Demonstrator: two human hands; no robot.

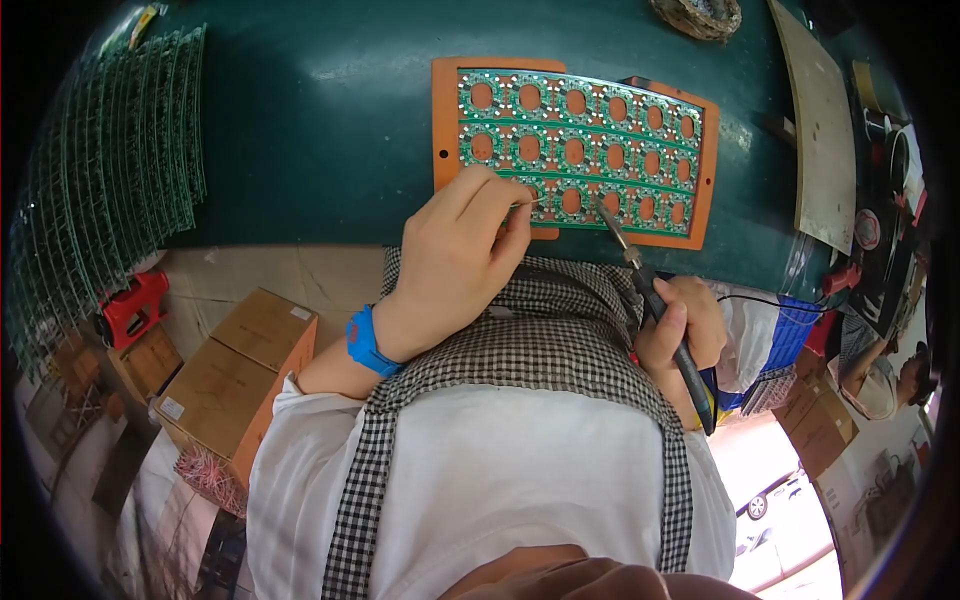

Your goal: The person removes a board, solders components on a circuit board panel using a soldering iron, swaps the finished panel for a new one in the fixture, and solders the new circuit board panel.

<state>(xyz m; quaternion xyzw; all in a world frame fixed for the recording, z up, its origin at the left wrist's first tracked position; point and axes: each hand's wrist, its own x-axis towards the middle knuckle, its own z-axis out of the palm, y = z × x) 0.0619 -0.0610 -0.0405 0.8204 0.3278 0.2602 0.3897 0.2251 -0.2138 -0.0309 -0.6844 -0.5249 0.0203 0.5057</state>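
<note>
A panel of green circuit boards [575,128] with rows of round openings lies in an orange-brown fixture tray [447,110] on the bench. Over the panel's near left part, my left hand [465,240] pinches a thin strand of solder wire [528,201] between thumb and fingertips. My right hand [690,325] is closed around the dark handle of a soldering iron [640,265]. Its metal tip points up and left, at the near row of boards, a little right of the wire. Whether the tip touches a board I cannot tell. My left fingers hide the panel's near left corner.
Many green circuit panels [110,160] stand stacked upright at the left of the green bench [320,130]. A pale board [815,130] lies at the right, and a round bowl-like object [703,14] at the far edge. Cardboard boxes [225,370] sit below left. The iron's cord [765,299] runs right.
</note>
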